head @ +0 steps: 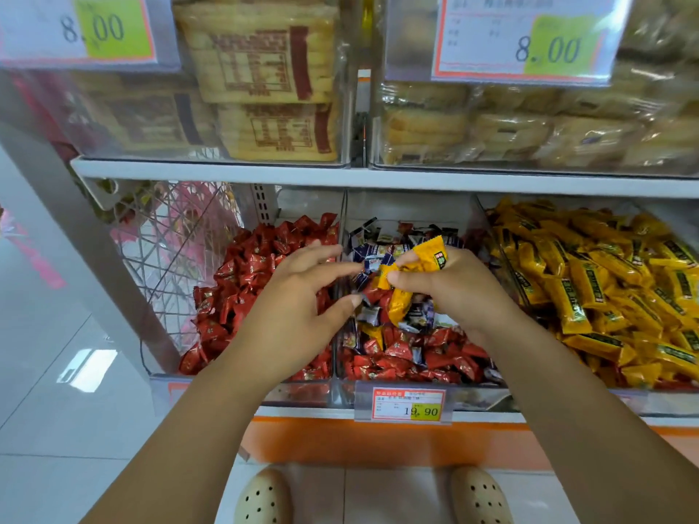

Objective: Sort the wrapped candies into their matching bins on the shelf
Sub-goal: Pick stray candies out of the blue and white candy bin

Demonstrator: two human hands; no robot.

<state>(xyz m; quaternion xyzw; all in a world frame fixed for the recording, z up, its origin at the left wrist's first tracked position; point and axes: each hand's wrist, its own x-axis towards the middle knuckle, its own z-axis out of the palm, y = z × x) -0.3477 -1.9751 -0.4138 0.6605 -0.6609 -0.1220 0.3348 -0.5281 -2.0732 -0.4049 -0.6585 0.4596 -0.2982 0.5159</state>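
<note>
Right hand point(457, 293) is clamped on a small bunch of yellow wrapped candies point(429, 257), held above the middle bin point(408, 206), near its centre. Top candy in the bunch is pinched between the fingers, long axis running lower-left to upper-right, free end up and away from the person. A second one hangs below the thumb, long axis near vertical, lower end pointing down at the pile. A third shows only a short crimped end, pointing left toward the other hand. Left hand point(299, 300) holds nothing - fingers apart and lightly bent, over the divider between the left bin point(299, 393) and the middle bin. Its thumb tip is right at a dark wrapper; cannot tell if it touches. Middle bin is mixed: red candies point(408, 357) at the front, blue-and-white candies point(378, 251) further back, a few yellow ones among them. Left bin holds red-wrapped candies point(242, 281) only. Right bin point(673, 404) is full of yellow candy bars point(590, 281), most lying on a diagonal. Price tag point(408, 404) reading 19.90 is clipped to the middle bin's front. The shelf above carries clear boxes of packed pastries point(264, 85) - both tags there read 8.00. Cream clogs point(264, 497) are on the tile floor below.
</note>
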